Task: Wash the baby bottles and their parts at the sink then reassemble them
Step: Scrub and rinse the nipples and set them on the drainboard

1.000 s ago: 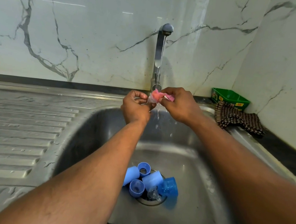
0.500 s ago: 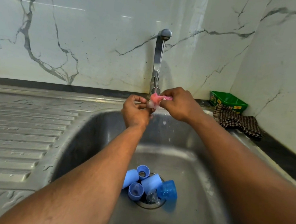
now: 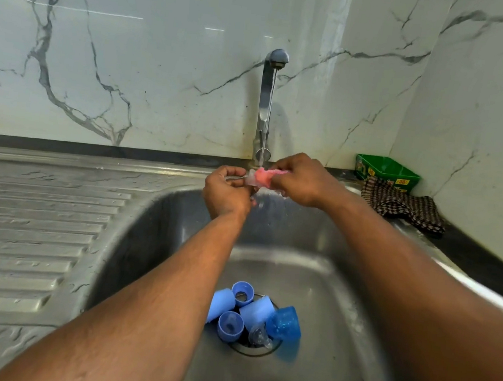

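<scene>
Under the running tap my left hand pinches a small clear bottle part, which is hard to make out. My right hand grips a pink scrubber and presses it against that part. Water falls onto both and splashes below. Down at the drain of the steel sink lie several blue bottle pieces: two pale blue bottles, two blue collar rings, a clear nipple and a translucent blue cap.
A ribbed steel draining board stretches to the left of the basin. At the back right corner stand a green tub and a checked cloth on the dark counter. Marble wall runs behind and to the right.
Both hands stay under the stream, shifting slightly as the pink scrubber works against the held part. The pieces at the drain have not moved.
</scene>
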